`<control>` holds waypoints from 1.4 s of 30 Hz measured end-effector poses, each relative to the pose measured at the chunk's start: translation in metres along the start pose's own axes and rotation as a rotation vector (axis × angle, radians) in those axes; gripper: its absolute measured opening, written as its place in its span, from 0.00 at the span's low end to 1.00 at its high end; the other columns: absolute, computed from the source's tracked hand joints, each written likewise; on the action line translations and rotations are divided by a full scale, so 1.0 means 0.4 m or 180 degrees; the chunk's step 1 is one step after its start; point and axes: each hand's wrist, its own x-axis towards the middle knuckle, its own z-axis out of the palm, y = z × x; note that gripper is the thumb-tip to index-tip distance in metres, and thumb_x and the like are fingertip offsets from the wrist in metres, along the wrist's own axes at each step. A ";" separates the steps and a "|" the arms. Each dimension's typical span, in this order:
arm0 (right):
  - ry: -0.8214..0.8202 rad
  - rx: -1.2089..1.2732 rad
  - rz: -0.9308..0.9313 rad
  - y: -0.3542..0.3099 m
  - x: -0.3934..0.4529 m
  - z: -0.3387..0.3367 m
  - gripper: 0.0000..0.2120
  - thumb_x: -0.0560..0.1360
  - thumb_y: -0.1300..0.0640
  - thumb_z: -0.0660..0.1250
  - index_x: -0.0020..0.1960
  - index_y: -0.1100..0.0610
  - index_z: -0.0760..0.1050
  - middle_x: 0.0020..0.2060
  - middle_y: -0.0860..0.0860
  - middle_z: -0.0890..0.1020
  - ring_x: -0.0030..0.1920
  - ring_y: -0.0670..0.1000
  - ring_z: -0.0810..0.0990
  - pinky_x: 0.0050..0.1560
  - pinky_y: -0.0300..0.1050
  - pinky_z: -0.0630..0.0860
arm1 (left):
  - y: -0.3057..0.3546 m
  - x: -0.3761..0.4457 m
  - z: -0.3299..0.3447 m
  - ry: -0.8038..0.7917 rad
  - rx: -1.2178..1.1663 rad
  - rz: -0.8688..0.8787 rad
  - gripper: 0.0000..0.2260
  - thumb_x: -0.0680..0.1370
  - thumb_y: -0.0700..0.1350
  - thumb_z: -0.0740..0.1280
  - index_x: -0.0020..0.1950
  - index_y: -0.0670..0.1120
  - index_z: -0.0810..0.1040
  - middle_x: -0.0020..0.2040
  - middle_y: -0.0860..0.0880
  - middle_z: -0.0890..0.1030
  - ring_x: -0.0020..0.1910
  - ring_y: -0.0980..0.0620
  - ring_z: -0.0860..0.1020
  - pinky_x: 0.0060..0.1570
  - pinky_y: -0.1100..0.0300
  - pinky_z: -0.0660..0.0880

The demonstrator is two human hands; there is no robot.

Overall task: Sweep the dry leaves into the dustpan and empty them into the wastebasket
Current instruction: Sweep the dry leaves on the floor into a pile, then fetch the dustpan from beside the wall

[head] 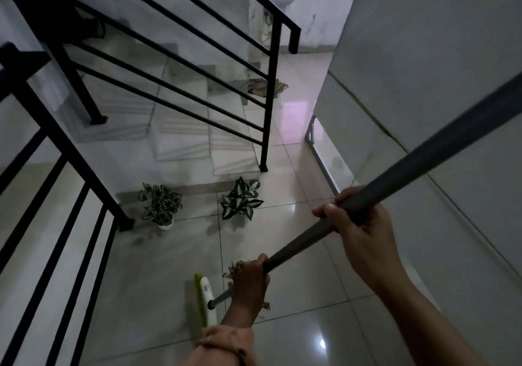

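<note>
With my left hand (250, 279) and right hand (357, 218) both clenched round the broom handle (296, 245), the dry leaves (237, 266) lie half-hidden behind my left grip, so a blind stroke of the broom head (204, 300) could scatter them toward the potted plants (161, 204).

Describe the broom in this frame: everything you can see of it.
The broom has a long dark grey handle running diagonally from upper right down to a white head with lime-green bristles resting on the tiled floor. The right hand grips the handle higher up, the left hand lower, near the head. Dry leaves lie beside it.
</note>
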 end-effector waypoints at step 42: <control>0.3077 -0.1718 0.0873 -0.090 -0.781 -0.645 0.05 0.73 0.50 0.65 0.45 0.45 0.69 0.41 0.47 0.80 0.43 0.47 0.81 0.43 0.45 0.79 | 0.876 -0.507 0.269 -0.3323 -0.0417 0.3604 0.23 0.72 0.37 0.70 0.58 0.60 0.69 0.59 0.55 0.76 0.59 0.59 0.73 0.50 0.70 0.74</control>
